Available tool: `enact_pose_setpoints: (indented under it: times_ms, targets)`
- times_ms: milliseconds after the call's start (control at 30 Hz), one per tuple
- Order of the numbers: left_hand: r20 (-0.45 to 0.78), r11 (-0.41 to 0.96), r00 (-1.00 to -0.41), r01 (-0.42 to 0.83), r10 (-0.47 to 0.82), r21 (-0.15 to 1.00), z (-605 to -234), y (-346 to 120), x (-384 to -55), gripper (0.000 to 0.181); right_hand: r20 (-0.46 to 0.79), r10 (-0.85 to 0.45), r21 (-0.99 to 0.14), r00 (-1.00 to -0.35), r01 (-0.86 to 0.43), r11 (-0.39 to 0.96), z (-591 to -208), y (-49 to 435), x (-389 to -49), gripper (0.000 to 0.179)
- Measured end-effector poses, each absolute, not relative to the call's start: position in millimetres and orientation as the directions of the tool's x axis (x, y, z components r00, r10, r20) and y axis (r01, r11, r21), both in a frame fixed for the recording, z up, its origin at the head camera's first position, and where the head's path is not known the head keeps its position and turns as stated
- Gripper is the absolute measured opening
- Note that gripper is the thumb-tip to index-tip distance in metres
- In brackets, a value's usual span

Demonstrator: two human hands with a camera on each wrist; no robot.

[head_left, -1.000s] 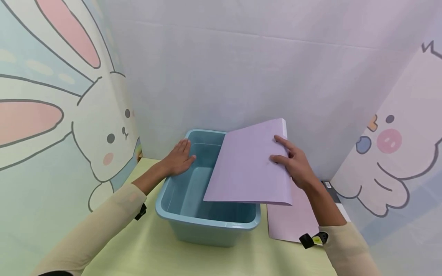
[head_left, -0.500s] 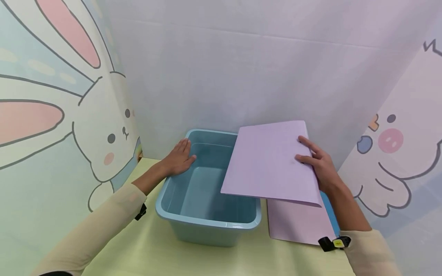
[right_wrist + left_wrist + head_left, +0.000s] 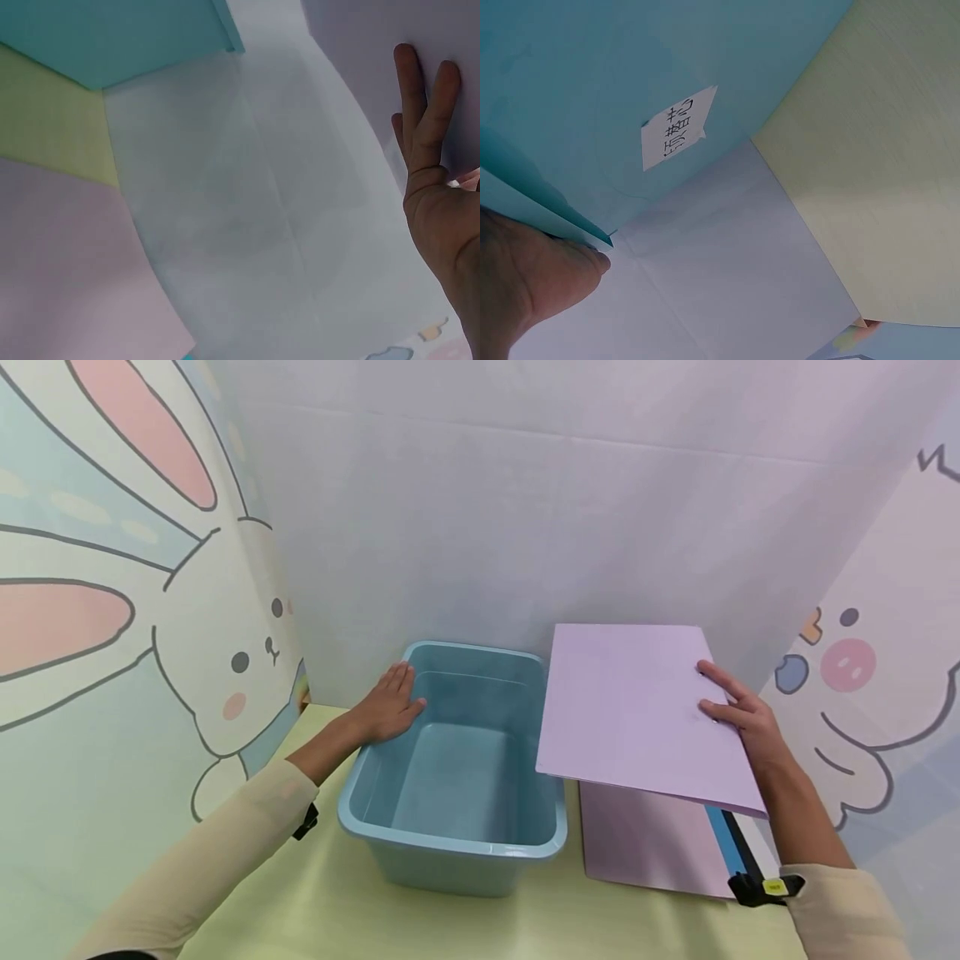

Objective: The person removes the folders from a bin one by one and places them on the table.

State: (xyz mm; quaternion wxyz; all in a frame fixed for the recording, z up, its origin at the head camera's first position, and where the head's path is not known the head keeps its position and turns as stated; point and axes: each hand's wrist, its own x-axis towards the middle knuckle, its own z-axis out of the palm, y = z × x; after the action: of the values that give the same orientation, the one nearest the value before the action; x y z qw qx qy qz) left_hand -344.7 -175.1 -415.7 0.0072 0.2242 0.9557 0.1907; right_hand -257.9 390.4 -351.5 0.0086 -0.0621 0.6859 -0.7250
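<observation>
My right hand [image 3: 750, 722] pinches a light purple file folder [image 3: 633, 710] at its right edge, thumb and a finger on opposite faces. The folder is raised and tilted just right of the blue plastic bin [image 3: 450, 841]. In the right wrist view, straight fingers of that hand lie along the folder [image 3: 360, 45]. On the bin's left rim rests my left hand [image 3: 386, 703], fingers extended. The left wrist view shows its thumb side at the rim and a white handwritten label [image 3: 676, 129] on the bin's outer wall. Inside, the bin's bare floor shows.
Another purple folder [image 3: 641, 843] lies on the yellow table [image 3: 600, 918] right of the bin. Blue, black and white edges of flat items show at its right side. A pale curtain [image 3: 480, 527] stands close behind, with cartoon-printed walls left and right.
My right hand has carried the purple folder rightward, from over the bin to above the folder on the table, uncovering the bin's inside. The left hand has stayed on the rim.
</observation>
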Motion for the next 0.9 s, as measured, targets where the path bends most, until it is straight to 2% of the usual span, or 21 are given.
enact_pose_setpoints:
  times_ms: [267,467,667,900]
  targets:
    - [0.07,0.828,-0.902,0.42,0.426,0.371,-416,-175,-344,0.076,0.122,-0.129,-0.983,-0.984,-0.103,-0.151,-363,418,-259,0.064]
    - [0.077,0.827,-0.899,0.427,0.43,0.366,-418,-175,-347,0.076,0.126,-0.101,-0.984,-0.987,-0.111,-0.14,-372,431,-258,0.063]
    - [0.077,0.826,-0.898,0.429,0.432,0.366,-418,-175,-347,0.076,0.063,-0.076,-0.987,-0.995,-0.05,-0.154,-384,441,-255,0.065]
    - [0.073,0.829,-0.897,0.431,0.435,0.355,-416,-175,-346,0.075,-0.062,-0.027,-0.994,-0.998,0.064,-0.092,-398,453,-253,0.069]
